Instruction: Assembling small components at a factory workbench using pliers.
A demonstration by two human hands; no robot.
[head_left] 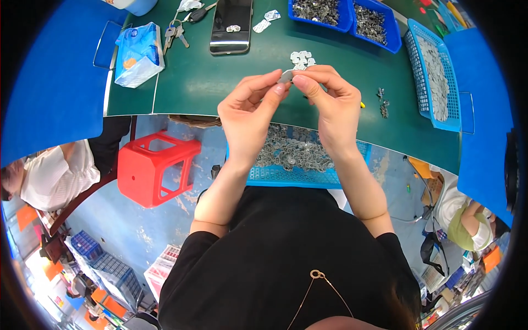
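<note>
Green bench mat [220, 82] lies under both hands, where the left hand [248, 113] and right hand [330, 104] pinch one small silver part [285, 76] just beside the loose part pile [301, 58]; weak fingertip grip could drop it into the lap tray [291, 175].

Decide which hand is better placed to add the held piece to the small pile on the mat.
Probably the right hand: it pinches the small grey piece with the left hand, and lies nearer the pile.

Both hands are raised together at centre frame, fingertips meeting at 12 o'clock. The left hand [247, 113] and right hand [333, 107] pinch, bare forearms rising from 6 o'clock.
</note>
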